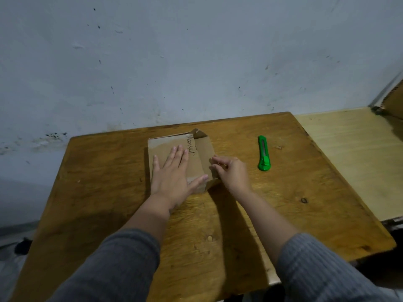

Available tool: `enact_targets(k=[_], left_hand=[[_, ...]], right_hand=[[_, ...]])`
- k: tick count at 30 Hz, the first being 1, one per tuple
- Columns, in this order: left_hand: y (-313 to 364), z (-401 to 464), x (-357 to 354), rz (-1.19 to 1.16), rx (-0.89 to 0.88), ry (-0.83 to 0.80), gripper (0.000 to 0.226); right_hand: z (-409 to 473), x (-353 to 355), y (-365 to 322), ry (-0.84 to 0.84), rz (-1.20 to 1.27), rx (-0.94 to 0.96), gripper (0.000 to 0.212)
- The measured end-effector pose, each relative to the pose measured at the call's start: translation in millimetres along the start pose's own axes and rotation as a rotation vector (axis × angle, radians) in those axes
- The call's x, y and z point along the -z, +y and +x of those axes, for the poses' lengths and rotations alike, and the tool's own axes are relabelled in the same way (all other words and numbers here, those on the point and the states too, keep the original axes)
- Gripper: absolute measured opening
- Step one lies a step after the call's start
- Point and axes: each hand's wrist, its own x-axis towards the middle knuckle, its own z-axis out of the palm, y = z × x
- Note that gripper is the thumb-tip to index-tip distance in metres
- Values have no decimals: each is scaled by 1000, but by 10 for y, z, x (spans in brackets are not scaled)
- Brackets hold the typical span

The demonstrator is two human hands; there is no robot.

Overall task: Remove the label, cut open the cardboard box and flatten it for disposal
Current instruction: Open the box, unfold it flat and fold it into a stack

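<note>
A small brown cardboard box [165,144] lies on the wooden table [109,192], with handwriting along its right top edge. Its right end flaps [206,144] stand open. My left hand [174,173] lies flat on the box top, fingers spread, pressing down. My right hand [231,171] is at the box's right end, its fingertips pinched on the edge of an open flap. A green utility knife [263,153] rests on the table to the right of the box, apart from both hands. No label shows on the box.
A pale grey wall [196,62] rises right behind the table. A lighter wooden surface [349,149] adjoins the table on the right, with a dark brown object [394,101] at its far corner.
</note>
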Motion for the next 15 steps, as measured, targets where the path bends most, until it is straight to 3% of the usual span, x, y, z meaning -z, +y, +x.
enact_targets(k=[3, 8, 12, 15], left_hand=[[8, 1, 7, -12, 6, -10, 97], [-42, -27, 28, -46, -15, -53, 95], [-56, -63, 39, -46, -16, -70, 92], [-68, -79, 29, -42, -15, -56, 93]], right_hand=[[-171, 52, 122, -20, -120, 72, 26], [-290, 202, 225, -51, -85, 70, 24], [-398, 270, 124, -95, -103, 210, 30], [-434, 177, 79, -104, -122, 270, 21]])
